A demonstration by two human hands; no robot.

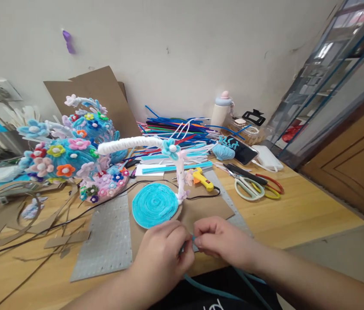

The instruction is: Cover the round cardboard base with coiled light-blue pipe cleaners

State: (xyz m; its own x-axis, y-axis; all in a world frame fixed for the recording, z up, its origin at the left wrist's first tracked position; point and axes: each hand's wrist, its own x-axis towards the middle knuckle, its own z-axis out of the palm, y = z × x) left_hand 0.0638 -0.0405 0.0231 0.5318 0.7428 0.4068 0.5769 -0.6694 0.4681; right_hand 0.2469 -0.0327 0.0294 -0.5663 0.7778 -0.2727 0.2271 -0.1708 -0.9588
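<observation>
Both hands pinch a blue pipe cleaner (212, 292) near the table's front edge, its long strands hanging down over my lap. My left hand (169, 249) has thumb and fingers pressed together on it. Close beside, my right hand (220, 241) grips it too, with a short bit of blue showing between the fingertips. Just beyond my left hand lies a round disc (155, 204) covered in a blue pipe-cleaner spiral. From its right edge rises a white wrapped stem (133, 145) that arches left and carries a blue flower (170, 148).
A yellow glue gun (203, 180) lies on cardboard behind my hands, its cord running across the table. Scissors (249, 188) and pliers (270, 183) are at the right. Bundles of pipe cleaners (178, 129) lie by the wall. Flower-covered blue pieces (68, 159) stand at the left.
</observation>
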